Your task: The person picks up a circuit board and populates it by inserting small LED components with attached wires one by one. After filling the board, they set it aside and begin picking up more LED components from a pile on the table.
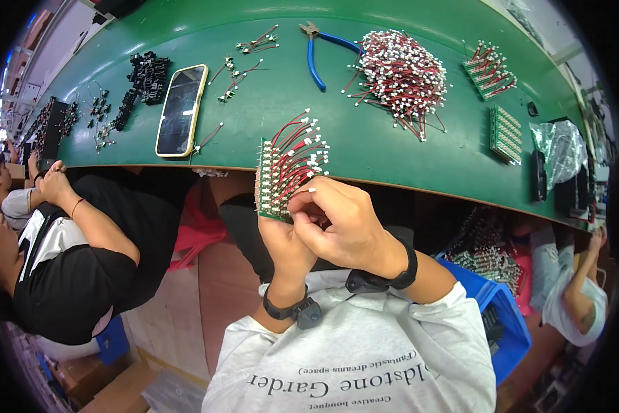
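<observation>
My left hand (282,237) grips the lower edge of a green circuit board strip (271,186) near the frame's centre, held upright over my lap, red-wired white connectors (302,155) already fanning off its right side. My right hand (340,220) pinches closed at the board's bottom corner; I seem to be seating one more lead there, so the next move calls for a steady push. Beyond, on the green bench (364,148): a phone (180,110) left of centre, blue-handled pliers (315,51) and a heap of wired connectors (400,76) at upper right.
</observation>
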Action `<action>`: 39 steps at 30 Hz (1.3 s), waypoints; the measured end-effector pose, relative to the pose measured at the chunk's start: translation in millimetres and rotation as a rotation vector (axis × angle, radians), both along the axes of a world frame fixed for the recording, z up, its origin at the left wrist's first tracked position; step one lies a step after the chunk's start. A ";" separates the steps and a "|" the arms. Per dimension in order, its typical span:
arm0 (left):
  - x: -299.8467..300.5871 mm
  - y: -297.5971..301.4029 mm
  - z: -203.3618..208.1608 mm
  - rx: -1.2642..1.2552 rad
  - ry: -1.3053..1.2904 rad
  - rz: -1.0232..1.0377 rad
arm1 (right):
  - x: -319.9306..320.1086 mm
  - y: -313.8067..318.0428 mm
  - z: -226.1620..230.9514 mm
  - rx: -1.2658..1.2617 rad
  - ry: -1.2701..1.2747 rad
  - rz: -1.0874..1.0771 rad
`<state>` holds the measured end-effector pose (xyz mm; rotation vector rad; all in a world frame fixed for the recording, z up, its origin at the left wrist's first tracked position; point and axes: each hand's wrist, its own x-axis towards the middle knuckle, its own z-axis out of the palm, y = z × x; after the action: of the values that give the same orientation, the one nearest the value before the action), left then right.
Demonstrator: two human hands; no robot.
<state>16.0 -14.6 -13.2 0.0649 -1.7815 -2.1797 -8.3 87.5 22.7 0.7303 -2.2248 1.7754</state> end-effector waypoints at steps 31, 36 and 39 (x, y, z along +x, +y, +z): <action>4.1 -1.6 -2.1 -0.369 0.006 0.026 | 6.6 5.9 -5.7 0.333 0.228 -0.083; 6.5 -12.2 -9.3 -0.184 -0.040 -0.095 | 3.5 9.5 -4.6 0.266 0.324 -0.160; 8.7 -17.6 -2.1 0.001 -0.094 -0.190 | -4.5 17.4 2.5 0.335 0.385 -0.128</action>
<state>24.7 -32.2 -15.3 -0.0024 -1.9084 -2.3435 -12.8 104.9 25.2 0.8831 -2.2550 1.1011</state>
